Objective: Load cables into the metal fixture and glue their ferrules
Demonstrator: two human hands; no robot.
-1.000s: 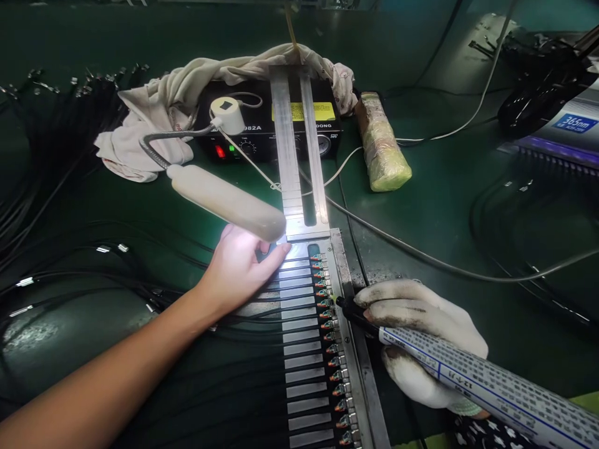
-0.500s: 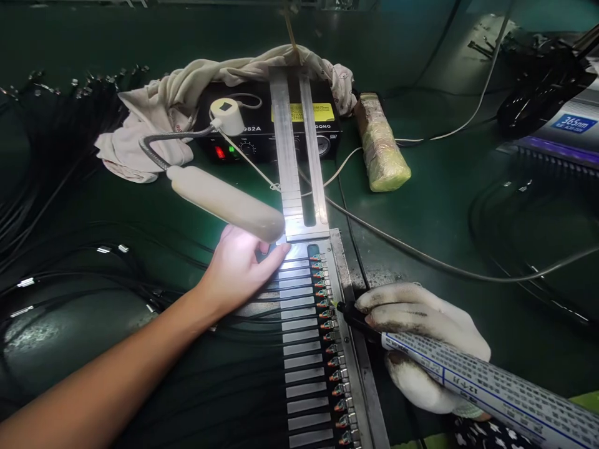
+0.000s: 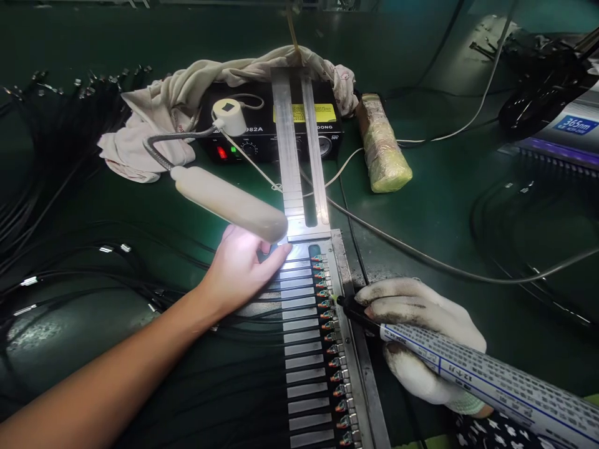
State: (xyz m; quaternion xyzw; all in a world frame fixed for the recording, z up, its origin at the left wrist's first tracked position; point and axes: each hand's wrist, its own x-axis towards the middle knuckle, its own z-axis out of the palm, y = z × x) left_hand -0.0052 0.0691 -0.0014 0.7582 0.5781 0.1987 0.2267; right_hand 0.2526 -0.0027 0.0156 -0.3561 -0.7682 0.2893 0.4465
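Note:
My bare left hand [image 3: 241, 268] grips the left edge of a long metal fixture [image 3: 306, 360], its thumb pressed on the plate near the far end. The lamp head hides part of its fingers. Several black cables [image 3: 299, 304] lie side by side across the fixture, their small metal connectors [image 3: 330, 337] lined up along its right side. In a soiled white glove, my right hand [image 3: 425, 340] is wrapped round a white printed glue tube [image 3: 491, 380] with a black front end. Its thin yellow-green tip is at one of the upper connectors; whether it touches cannot be told.
A white gooseneck lamp [image 3: 231, 202] shines over the fixture's far end. Behind stand a black control box [image 3: 262, 146] with a cloth [image 3: 154, 118] draped on it and a wrapped block [image 3: 384, 146]. Cable bundles [image 3: 60, 125] lie at left, a 365nm unit [image 3: 575, 125] at right.
The tip of the glue tube has shifted slightly up the row, away from me, with my right hand. My left hand stays in place on the fixture.

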